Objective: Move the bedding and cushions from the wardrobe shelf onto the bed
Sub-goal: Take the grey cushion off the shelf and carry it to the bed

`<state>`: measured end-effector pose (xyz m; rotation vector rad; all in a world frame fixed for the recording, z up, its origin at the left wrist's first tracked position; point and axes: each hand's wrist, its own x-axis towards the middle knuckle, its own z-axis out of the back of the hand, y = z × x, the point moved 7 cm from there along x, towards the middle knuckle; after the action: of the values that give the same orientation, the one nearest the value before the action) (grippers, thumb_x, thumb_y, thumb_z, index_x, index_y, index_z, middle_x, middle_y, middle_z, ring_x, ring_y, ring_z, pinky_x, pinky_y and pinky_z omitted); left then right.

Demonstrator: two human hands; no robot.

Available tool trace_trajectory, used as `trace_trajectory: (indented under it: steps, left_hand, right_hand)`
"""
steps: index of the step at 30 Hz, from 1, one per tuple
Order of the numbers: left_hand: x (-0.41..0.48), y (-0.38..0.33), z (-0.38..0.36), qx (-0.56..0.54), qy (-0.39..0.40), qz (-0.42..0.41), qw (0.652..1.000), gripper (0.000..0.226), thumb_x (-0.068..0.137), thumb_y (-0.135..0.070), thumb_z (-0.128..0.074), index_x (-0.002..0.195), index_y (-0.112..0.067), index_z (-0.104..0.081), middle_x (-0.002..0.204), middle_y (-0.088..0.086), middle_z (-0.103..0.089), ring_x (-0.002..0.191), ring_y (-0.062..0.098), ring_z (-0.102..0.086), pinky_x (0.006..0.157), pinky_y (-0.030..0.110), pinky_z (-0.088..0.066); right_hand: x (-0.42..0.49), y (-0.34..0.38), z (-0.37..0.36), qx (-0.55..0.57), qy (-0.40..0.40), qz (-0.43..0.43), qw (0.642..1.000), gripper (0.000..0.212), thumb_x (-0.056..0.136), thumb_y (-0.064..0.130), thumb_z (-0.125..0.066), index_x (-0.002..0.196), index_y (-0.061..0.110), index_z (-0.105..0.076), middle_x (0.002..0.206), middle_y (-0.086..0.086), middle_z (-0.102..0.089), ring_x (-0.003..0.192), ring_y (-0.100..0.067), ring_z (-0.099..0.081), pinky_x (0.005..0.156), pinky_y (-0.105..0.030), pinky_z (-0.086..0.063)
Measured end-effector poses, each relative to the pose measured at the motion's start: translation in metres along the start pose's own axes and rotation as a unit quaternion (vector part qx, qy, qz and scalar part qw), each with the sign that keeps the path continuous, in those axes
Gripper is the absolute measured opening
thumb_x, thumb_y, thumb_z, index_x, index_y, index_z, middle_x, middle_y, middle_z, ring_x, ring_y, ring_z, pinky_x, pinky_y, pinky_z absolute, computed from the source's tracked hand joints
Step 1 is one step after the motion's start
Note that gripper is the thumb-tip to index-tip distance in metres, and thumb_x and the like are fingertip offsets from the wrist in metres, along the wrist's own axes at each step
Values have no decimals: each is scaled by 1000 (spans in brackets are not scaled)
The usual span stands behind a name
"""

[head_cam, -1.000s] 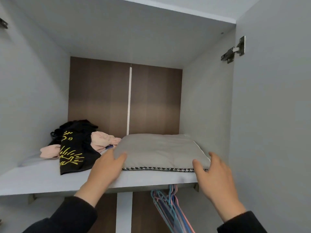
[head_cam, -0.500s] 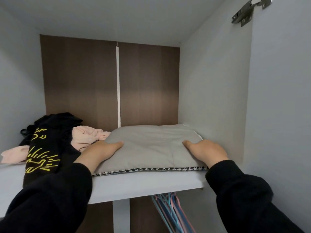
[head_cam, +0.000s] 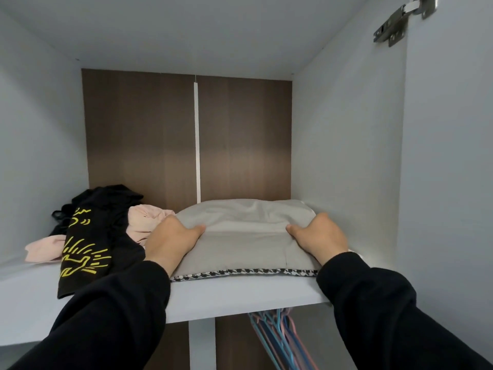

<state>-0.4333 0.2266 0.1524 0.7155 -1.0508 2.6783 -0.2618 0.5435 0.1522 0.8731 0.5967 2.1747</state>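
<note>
A flat grey cushion (head_cam: 244, 244) with a black-and-white houndstooth front edge lies on the right half of the pale wardrobe shelf (head_cam: 229, 295), against the right wall. My left hand (head_cam: 172, 240) clamps its left side, thumb on top and fingers tucked beneath. On the cushion's right side my right hand (head_cam: 321, 236) holds on the same way. The fabric is bunched into a ridge between my thumbs and the rear part is puffed up. Both arms wear black sleeves.
A black garment with yellow print (head_cam: 88, 241) and pink clothing (head_cam: 141, 222) lie on the shelf's left half, touching my left wrist. Coloured hangers (head_cam: 277, 340) hang below the shelf. The open door with a metal hinge (head_cam: 397, 21) stands at the right.
My hands went from the cushion's front corners to its sides and closed on it. The cushion, flat before, is now creased and bulging at the back.
</note>
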Motion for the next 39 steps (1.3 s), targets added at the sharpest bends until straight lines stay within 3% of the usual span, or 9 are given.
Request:
trace_trajectory:
  steps: [2,6,10,17,25,29,32,35,39]
  left_hand:
    - [-8,-6,16,-7,-50,-13,999,53,71,-65,-61,93,-18,-51,91,2,-64,79,27,-56,61,32,-40]
    - [-31,-12,57,-42,-122,-37,991,54,73,-68,-58,88,-16,-49,75,-8,-40,72,23,-48,56,33,-34]
    - [-56,-13,107,-69,-161,-66,982,51,74,-69,-57,83,-20,-46,79,-1,-54,66,18,-51,51,31,-34]
    - [-113,10,186,-101,-214,-87,968,53,71,-72,-59,83,-22,-45,72,-8,-51,59,11,-44,48,28,-29]
    - [-187,41,259,-104,-248,-85,960,50,69,-73,-55,86,-27,-43,75,-16,-47,63,10,-44,49,29,-30]
    - [-241,52,300,-72,-292,-63,952,46,69,-70,-57,80,-29,-42,71,-18,-43,60,-1,-36,48,25,-26]
    - [-288,56,327,-45,-332,-57,941,41,69,-67,-60,78,-34,-39,69,-21,-40,58,-2,-33,48,23,-25]
    - [-330,63,356,-7,-374,-26,927,42,66,-71,-58,76,-35,-38,70,-20,-42,57,4,-36,48,28,-26]
    - [-391,65,398,46,-412,9,910,47,66,-71,-58,84,-31,-42,72,-20,-43,65,18,-45,55,34,-34]
  right_hand:
    - [-7,7,14,6,-31,31,999,64,74,60,-66,108,9,-49,106,-10,-64,97,-33,-61,67,-33,-40]
    - [-33,21,52,26,-98,81,992,52,77,58,-64,93,13,-43,90,-6,-60,76,-29,-55,61,-34,-38]
    - [-70,32,89,63,-147,105,981,53,76,60,-63,92,14,-41,83,0,-54,73,-28,-52,60,-35,-37]
    - [-147,43,126,122,-188,126,966,53,71,64,-62,92,22,-39,78,7,-46,69,-23,-45,58,-35,-34]
    - [-219,45,130,204,-167,147,953,52,68,67,-61,93,26,-40,81,11,-51,73,-22,-51,59,-37,-40]
    - [-251,46,135,257,-154,186,936,50,68,67,-63,91,31,-36,79,17,-48,65,-11,-46,50,-28,-31]
    - [-272,46,134,312,-124,208,919,50,67,69,-63,92,36,-35,80,21,-46,65,-6,-43,51,-28,-32]
    - [-291,54,129,354,-78,230,903,51,66,72,-61,93,36,-37,83,20,-48,69,1,-45,52,-24,-34]
    - [-326,65,126,398,-21,248,883,52,67,72,-61,94,34,-38,85,17,-50,73,-2,-50,54,-29,-40]
